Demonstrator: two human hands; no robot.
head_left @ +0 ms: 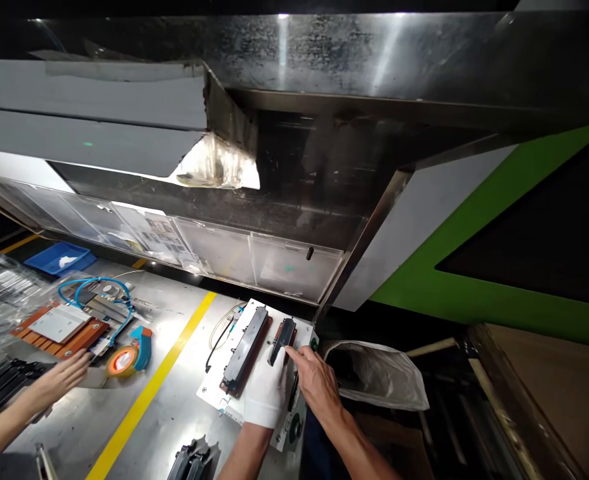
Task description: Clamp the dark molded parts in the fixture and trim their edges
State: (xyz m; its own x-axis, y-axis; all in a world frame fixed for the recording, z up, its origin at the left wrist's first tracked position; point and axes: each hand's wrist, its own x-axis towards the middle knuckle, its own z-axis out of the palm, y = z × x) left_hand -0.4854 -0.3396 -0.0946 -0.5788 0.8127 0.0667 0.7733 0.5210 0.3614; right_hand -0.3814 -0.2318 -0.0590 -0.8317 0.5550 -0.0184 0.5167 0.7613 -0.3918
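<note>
White-gloved left hand (267, 393): open, lying flat on the plate (210, 387), not gripping anything
Right hand (317, 383): bare, half-open, fingertips just touching the short black bar (282, 337)
Black bars: two, the short one plus a long black bar (247, 350), both on the plate on the steel table (174, 413)

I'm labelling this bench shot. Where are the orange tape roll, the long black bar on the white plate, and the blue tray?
orange tape roll (122, 362), head view, its orange side face.
long black bar (246, 350), head view, middle of its top.
blue tray (82, 257), head view, bare blue part at right.
</note>
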